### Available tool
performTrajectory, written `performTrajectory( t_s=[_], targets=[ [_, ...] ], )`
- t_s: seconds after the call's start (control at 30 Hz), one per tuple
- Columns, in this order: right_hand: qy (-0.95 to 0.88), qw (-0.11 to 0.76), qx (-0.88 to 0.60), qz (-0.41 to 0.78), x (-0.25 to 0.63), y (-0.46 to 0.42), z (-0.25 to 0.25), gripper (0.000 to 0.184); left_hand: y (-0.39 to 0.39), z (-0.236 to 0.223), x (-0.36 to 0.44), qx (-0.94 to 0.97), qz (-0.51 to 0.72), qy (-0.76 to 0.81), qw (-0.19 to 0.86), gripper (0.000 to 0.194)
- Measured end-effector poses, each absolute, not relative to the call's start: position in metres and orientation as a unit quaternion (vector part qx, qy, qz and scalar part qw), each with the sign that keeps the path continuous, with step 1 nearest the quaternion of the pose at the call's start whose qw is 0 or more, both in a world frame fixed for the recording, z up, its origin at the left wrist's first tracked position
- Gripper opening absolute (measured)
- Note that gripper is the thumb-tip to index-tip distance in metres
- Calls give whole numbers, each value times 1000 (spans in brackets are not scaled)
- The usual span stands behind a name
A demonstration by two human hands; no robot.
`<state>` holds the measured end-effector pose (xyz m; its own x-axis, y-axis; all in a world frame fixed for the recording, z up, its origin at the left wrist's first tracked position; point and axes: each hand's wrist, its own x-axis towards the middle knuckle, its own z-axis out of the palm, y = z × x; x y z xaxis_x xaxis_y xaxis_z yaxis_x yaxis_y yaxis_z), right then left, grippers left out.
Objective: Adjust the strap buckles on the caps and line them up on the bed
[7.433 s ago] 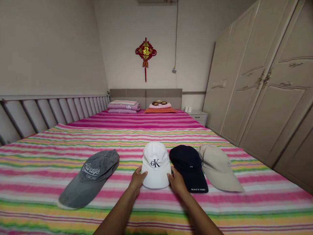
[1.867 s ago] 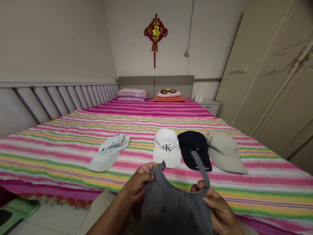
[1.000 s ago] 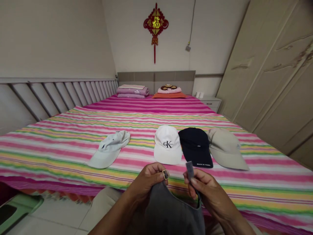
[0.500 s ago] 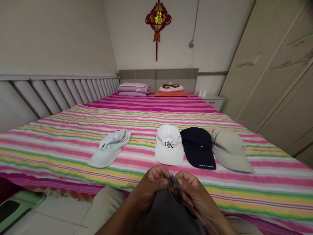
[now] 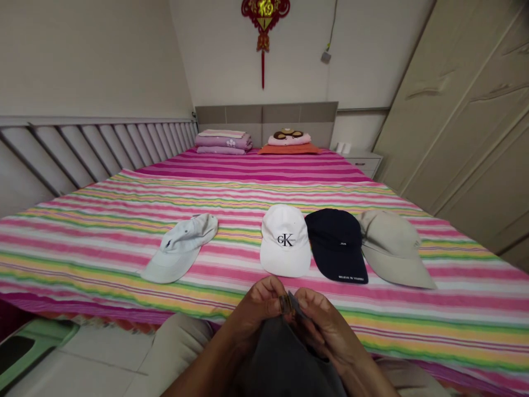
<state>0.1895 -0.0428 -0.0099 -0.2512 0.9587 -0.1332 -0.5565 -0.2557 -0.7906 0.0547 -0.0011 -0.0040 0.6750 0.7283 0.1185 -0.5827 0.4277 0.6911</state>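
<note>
A grey cap (image 5: 281, 364) lies in my lap, its back facing up. My left hand (image 5: 258, 311) pinches the cap's small metal buckle (image 5: 284, 304). My right hand (image 5: 326, 328) pinches the grey strap end (image 5: 298, 306) right against that buckle. Both hands are closed and touch each other at the fingertips. On the striped bed (image 5: 103, 220) in front of me lie a pale blue-white cap (image 5: 179, 248), a white cap with a logo (image 5: 285, 241), a navy cap (image 5: 336, 242) and a beige cap (image 5: 390, 245).
Folded bedding (image 5: 223, 141) and a pillow stack (image 5: 289, 142) sit at the headboard. A padded wall panel (image 5: 82, 154) runs along the left, a wardrobe (image 5: 467, 121) along the right. A green stool (image 5: 28, 347) stands on the floor at lower left.
Since a second ago my right hand has brought the strap end to the buckle in my left hand, and both hands now meet. The caps on the bed have not moved.
</note>
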Motion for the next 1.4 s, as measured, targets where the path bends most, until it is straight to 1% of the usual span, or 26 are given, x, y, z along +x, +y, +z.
performTrajectory(
  t_s=[0.2, 0.4, 0.63, 0.9, 1.07, 1.23, 1.4],
  targets=[
    [-327, 512, -326, 724, 190, -42, -11, 35, 2, -9, 57, 350, 380, 124, 847, 21],
    [-356, 500, -378, 693, 196, -41, -12, 35, 0, -7, 55, 355, 364, 165, 845, 22],
    [-382, 508, -388, 667, 198, -44, -8, 34, -2, -3, 55, 355, 345, 190, 848, 27],
    [-383, 515, -383, 664, 191, -51, -2, 32, -6, -5, 54, 369, 327, 170, 853, 23],
    [-367, 524, -396, 659, 189, -52, -1, 34, -5, -7, 52, 365, 336, 189, 847, 27],
    [-360, 537, -419, 638, 184, -55, 0, 31, -4, -11, 52, 368, 325, 212, 845, 28],
    [-423, 516, -444, 598, 185, -57, -1, 34, -5, -13, 51, 377, 322, 220, 840, 31]
  ],
)
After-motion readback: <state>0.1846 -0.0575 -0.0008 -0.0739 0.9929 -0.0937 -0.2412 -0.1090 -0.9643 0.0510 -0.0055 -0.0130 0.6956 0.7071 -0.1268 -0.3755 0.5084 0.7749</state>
